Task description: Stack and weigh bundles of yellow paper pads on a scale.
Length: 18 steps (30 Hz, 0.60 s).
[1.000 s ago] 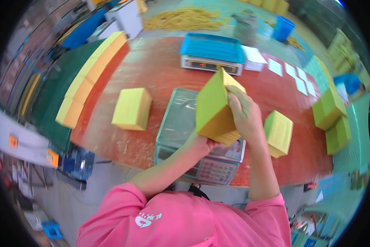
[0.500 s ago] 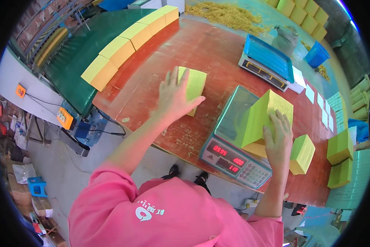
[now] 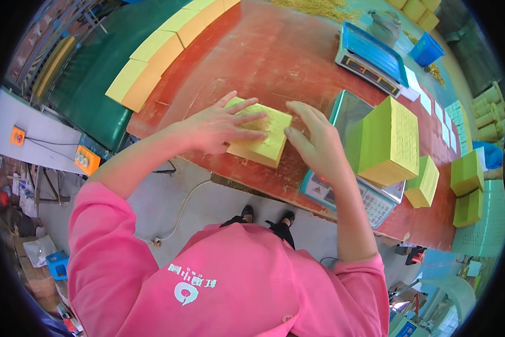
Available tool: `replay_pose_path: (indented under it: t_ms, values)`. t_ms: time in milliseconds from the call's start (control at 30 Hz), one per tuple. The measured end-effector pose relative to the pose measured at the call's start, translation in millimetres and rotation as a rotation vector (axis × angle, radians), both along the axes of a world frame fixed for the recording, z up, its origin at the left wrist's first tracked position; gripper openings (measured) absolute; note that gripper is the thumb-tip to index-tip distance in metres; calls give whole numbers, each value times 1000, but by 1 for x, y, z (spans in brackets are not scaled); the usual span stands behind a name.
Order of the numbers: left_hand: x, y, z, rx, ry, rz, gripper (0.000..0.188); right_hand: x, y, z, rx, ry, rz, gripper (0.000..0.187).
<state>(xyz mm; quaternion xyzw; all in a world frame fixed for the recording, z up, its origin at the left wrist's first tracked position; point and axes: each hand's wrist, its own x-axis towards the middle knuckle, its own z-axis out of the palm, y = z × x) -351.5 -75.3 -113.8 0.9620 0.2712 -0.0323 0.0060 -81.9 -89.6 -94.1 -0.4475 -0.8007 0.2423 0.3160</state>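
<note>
A flat yellow paper stack [image 3: 269,135] lies on the red table [image 3: 275,56] near its front edge. My left hand [image 3: 219,126] rests flat on top of the stack, fingers spread. My right hand [image 3: 314,143] is at the stack's right edge, fingers apart, touching its side. Just right of that hand, a tall yellow-green paper block [image 3: 387,140] stands on the pan of a digital scale [image 3: 348,194].
A second scale with a blue pan [image 3: 370,59] sits farther back. More yellow stacks [image 3: 424,182] [image 3: 467,188] lie at the right. A row of yellow sheets [image 3: 151,56] lines the green surface [image 3: 95,84] on the left. A blue bin [image 3: 426,50] stands at the back.
My right hand left the tall block on the scale and moved left to the flat stack. My left hand slid that stack closer to me.
</note>
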Motion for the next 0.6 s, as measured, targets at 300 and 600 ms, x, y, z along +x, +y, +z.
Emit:
replay_pose_path:
  t_ms: [300,600]
  values:
    - [-46,-150,-122,-877,-1498,1364,58,-45,34,-85,-427,-81,91,57]
    - [1,-165,-132,-1325,-1970,1054,68,-67,-81,-89,-283,-92,-90,55]
